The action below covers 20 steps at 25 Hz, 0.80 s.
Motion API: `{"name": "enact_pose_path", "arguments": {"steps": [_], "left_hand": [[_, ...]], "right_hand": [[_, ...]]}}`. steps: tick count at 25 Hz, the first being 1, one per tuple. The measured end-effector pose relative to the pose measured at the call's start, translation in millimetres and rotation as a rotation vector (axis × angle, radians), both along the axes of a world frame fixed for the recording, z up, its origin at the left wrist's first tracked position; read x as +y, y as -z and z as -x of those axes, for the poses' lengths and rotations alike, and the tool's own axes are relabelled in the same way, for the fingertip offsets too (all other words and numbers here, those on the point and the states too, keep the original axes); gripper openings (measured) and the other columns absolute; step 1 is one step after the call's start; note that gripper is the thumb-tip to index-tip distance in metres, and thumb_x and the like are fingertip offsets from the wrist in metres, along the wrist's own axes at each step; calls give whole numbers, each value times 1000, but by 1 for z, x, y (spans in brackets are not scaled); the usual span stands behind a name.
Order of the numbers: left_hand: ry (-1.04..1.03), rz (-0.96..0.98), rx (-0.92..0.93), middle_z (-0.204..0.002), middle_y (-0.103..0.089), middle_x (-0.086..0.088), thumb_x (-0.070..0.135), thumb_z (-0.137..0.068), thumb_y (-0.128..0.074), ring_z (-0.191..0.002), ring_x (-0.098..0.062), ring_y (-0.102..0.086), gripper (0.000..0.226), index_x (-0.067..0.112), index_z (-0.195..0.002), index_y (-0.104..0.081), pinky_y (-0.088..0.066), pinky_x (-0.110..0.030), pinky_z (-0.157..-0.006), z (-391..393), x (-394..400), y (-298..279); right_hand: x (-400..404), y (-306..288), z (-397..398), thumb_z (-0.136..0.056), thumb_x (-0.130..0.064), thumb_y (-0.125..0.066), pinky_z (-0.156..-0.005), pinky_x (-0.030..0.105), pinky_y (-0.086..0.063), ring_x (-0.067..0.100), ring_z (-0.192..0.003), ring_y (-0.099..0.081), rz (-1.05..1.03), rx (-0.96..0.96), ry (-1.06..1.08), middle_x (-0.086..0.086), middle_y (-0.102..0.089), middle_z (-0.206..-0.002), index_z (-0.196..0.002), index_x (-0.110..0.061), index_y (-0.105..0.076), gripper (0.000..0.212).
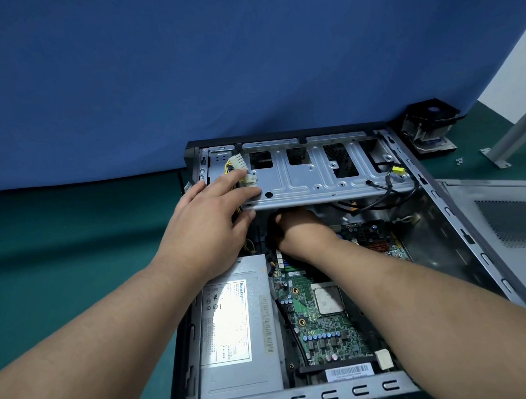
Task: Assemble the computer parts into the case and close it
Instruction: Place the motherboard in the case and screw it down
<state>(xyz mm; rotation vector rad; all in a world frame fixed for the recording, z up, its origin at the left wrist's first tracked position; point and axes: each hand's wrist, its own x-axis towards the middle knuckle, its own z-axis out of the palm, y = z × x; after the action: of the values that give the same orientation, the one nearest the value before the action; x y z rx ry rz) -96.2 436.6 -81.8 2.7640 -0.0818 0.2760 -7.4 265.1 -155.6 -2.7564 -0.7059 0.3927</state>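
Drive cage [320,173] edge gripped by left hand [208,219] fingers [246,195]; right hand [298,231] beneath.

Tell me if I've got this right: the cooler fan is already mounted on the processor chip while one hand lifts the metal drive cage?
Not quite. The head view shows the processor chip bare; the cooler fan sits outside the case. The left hand does grip the metal drive cage.

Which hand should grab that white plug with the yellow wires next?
Probably the left hand. It grips the near edge of the metal drive cage, and its fingers lie right beside the white plug. The right hand is tucked under the cage, its fingers hidden.
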Motion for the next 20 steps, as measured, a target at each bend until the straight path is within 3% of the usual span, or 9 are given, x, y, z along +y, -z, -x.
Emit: {"name": "enact_pose_path", "arguments": {"steps": [3,10,20], "left_hand": [[2,0,-2,-160,-32,28,41,-102,-52,-144,5,-32,39,47,-140,-55,-8,-31,-127,0,0,0],[2,2,-2,-160,-32,27,40,-101,-54,-145,4,-32,38,47,-139,-56,-9,-33,-127,-1,0,1],[3,-6,-4,-160,-32,27,41,-101,-53,-145,4,-31,39,47,-140,-56,-10,-33,-127,-1,0,0]], "right_hand": [[-2,0,-1,-89,-21,-64,-78,25,-41,33,-104,-63,-5,26,-4,13,-66,-110,-97,-20,-65,8],[0,0,-1,-89,-20,-63,-91,31,-49,33,-112,-61,16,-14,-34,13,-64,-120,-109,-17,-66,20],[-3,1,-4,-93,-23,-62,-83,25,-39,33,-115,-59,-1,16,-36,15,-63,-122,-110,-15,-65,20]]}}
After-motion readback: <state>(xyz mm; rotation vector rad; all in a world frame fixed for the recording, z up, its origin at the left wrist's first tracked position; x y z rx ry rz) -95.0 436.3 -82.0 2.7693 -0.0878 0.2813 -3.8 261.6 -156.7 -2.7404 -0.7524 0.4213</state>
